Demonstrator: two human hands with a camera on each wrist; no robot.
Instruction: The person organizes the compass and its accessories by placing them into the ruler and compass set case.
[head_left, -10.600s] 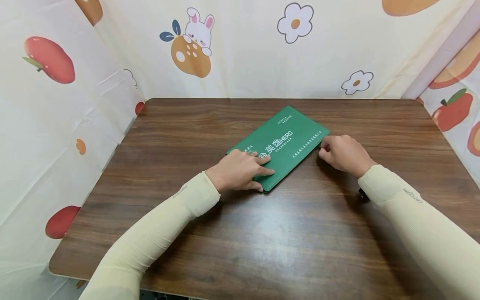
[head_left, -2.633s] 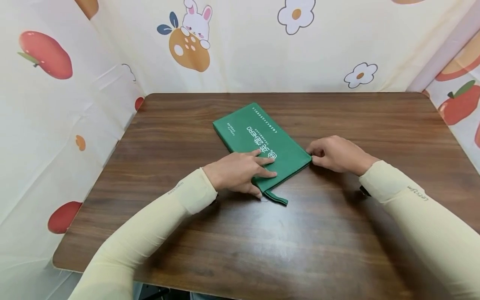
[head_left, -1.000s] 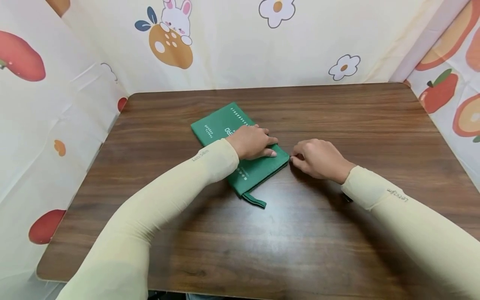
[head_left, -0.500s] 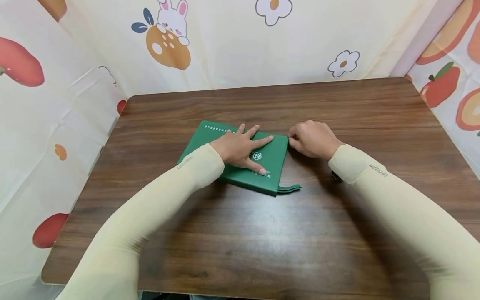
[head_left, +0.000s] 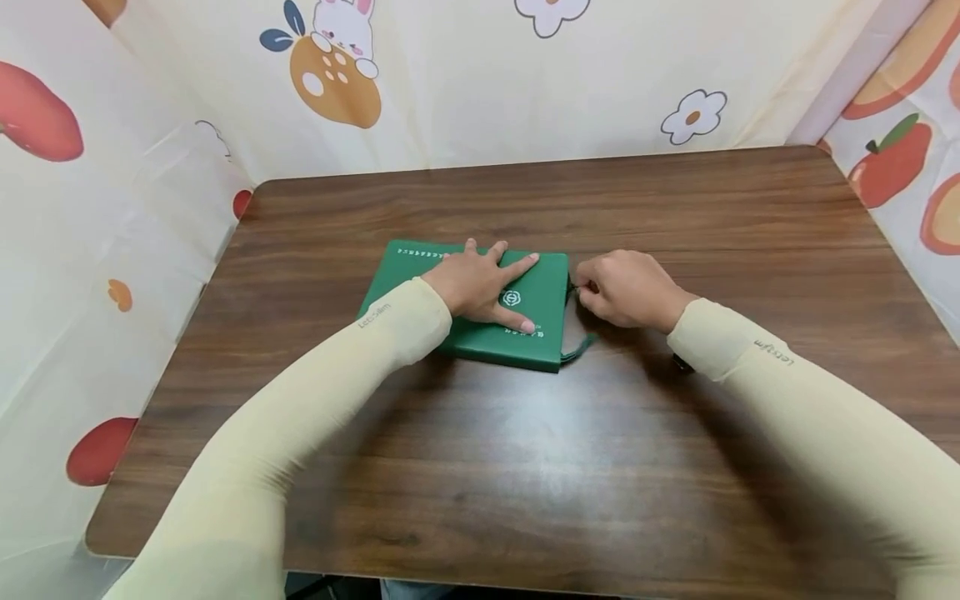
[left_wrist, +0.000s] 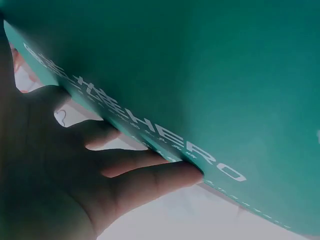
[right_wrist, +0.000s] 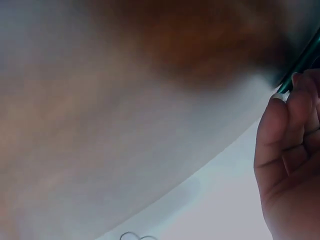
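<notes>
A green zip pouch point(head_left: 405, 279) with white HERO lettering lies flat on the brown table. My left hand point(head_left: 483, 287) is spread over its cover, fingers straight and apart, pressing it down; the left wrist view shows these fingers point(left_wrist: 155, 180) against the lettering. At the pouch's right edge, my right hand point(head_left: 626, 287) has curled fingers and pinches a small dark zipper pull, mostly hidden by the fingertips. A green strap point(head_left: 577, 348) sticks out from the near right corner. In the right wrist view the curled right hand point(right_wrist: 295, 155) touches the pouch's dark green edge point(right_wrist: 302, 62).
The wooden table point(head_left: 487, 483) has rounded corners and extends on all sides of the pouch. Patterned fabric curtains point(head_left: 465, 83) with fruit, flowers and a rabbit stand behind it and along both sides.
The pouch has turned under my left hand, which shifted on the cover, so its strap end now faces right. My right hand has moved from the far right corner along the edge towards me.
</notes>
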